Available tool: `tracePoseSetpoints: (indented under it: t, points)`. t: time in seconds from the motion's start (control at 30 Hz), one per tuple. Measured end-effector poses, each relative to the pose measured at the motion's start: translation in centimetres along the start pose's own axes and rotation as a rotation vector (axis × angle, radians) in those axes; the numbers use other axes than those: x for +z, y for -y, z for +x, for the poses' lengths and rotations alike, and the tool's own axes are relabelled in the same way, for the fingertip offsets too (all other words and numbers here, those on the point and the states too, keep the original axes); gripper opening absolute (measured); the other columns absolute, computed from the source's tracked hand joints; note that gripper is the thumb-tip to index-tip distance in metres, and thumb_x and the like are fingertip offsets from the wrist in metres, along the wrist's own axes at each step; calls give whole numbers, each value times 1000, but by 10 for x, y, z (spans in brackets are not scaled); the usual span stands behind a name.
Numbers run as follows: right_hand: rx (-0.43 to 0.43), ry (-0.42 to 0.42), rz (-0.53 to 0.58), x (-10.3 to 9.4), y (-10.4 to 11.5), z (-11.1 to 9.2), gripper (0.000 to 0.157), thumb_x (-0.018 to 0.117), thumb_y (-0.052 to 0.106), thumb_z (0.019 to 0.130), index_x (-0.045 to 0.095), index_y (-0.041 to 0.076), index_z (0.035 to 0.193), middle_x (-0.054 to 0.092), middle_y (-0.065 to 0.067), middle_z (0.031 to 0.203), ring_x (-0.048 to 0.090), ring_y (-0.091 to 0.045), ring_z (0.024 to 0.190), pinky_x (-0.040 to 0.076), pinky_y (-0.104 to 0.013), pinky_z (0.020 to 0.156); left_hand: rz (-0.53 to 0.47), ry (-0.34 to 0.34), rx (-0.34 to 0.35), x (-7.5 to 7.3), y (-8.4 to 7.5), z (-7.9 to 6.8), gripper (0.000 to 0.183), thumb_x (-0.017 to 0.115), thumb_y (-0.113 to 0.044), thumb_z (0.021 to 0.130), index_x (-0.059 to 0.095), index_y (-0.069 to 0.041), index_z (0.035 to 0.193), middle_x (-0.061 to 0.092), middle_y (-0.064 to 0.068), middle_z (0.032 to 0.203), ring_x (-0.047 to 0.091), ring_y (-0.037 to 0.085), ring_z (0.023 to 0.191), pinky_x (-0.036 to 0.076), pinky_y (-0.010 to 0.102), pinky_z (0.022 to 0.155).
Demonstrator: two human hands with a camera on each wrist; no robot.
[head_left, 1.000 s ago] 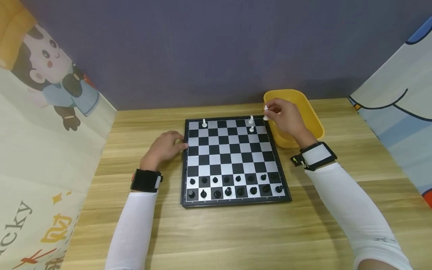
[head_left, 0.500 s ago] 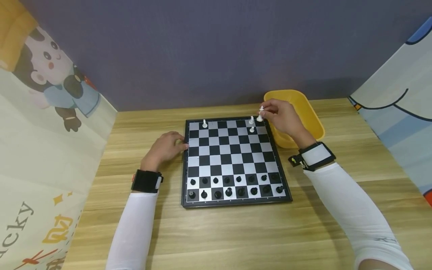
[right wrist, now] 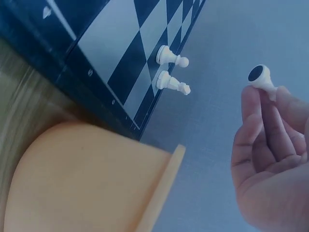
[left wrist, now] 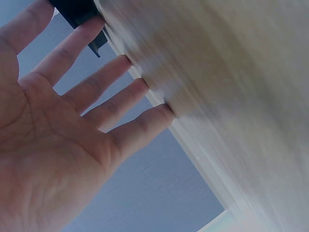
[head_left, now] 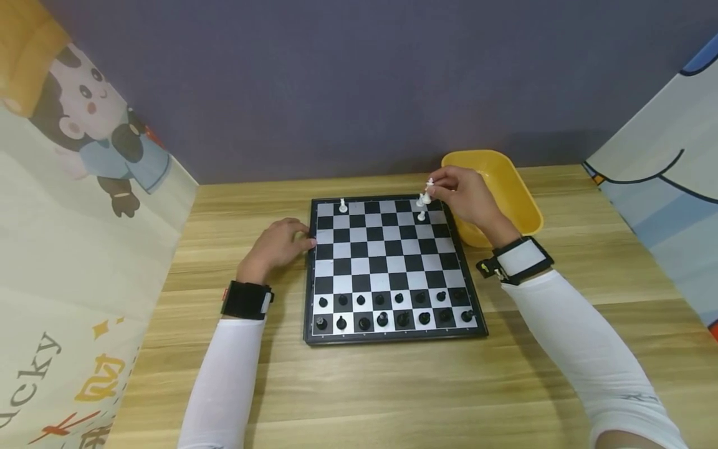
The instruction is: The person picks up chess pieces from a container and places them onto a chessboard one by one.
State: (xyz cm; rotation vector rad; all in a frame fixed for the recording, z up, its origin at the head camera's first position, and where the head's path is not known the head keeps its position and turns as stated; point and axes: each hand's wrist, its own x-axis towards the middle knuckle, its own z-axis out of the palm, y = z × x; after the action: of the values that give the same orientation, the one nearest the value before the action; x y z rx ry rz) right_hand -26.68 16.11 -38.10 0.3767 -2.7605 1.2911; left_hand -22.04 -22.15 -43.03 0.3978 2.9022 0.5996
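In the head view, my right hand [head_left: 465, 194] pinches a white chess piece [head_left: 427, 192] with a crown-like top above the far right part of the chessboard [head_left: 381, 249]. Its dark round base [right wrist: 256, 73] shows in the right wrist view, held off the board. Close by stand a white pawn [right wrist: 170, 57] and a taller white piece [right wrist: 172, 83]. Another white piece [head_left: 343, 206] stands near the far left corner. My left hand [head_left: 276, 244] rests at the board's left edge, thumb at the frame; its fingers [left wrist: 99, 82] look extended in the left wrist view, tips on the tabletop.
Right of the board, partly under my right hand, is a yellow bin [head_left: 513, 193]. Two rows of black chess pieces [head_left: 382, 319] fill the near side of the board. A dark wall [head_left: 359, 93] rises behind the wooden table [head_left: 381, 393].
My right hand has moved left with the white chess piece, from the board's far right corner to beside the standing white pieces. The left hand has stayed at the board's edge.
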Motion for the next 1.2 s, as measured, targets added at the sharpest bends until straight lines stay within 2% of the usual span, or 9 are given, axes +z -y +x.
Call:
tracePoseSetpoints:
  t: [0.17, 0.33, 0.63, 0.87, 1.2]
  points:
    - [10, 3, -4, 4, 3, 2, 26, 61, 33, 85, 58, 17, 106, 61, 3, 95, 58, -18, 87, 46, -28, 74, -1, 0, 3, 1, 0, 0, 47, 51, -48, 89, 55, -15, 122, 41, 12, 138, 32, 32, 129, 21, 48, 103]
    - [19, -2, -56, 9, 4, 5, 25, 61, 38, 85, 59, 22, 104, 58, 5, 97, 53, -16, 87, 45, -29, 72, 1, 4, 8, 0, 1, 0, 48, 50, -48, 89, 54, -15, 123, 41, 13, 138, 32, 33, 129, 21, 48, 103]
    - [-12, 13, -75, 16, 10, 7, 21, 61, 37, 86, 59, 23, 102, 54, 1, 89, 48, -20, 79, 42, -31, 62, 0, 12, 1, 0, 1, 0, 49, 50, -48, 89, 54, -15, 124, 40, 12, 139, 31, 33, 129, 21, 49, 103]
    - [-8, 46, -88, 18, 16, 9, 21, 60, 33, 86, 57, 20, 102, 56, 1, 86, 50, -21, 74, 42, -32, 58, 5, -7, 0, -1, -2, 0, 47, 52, -48, 88, 55, -15, 122, 40, 12, 138, 32, 32, 129, 21, 48, 103]
    - [-81, 133, -145, 26, 22, 16, 15, 61, 23, 86, 58, 16, 98, 57, 0, 83, 54, -18, 70, 44, -31, 58, 6, -12, 1, -1, -2, 0, 46, 52, -48, 88, 56, -15, 121, 41, 12, 138, 32, 32, 129, 21, 48, 103]
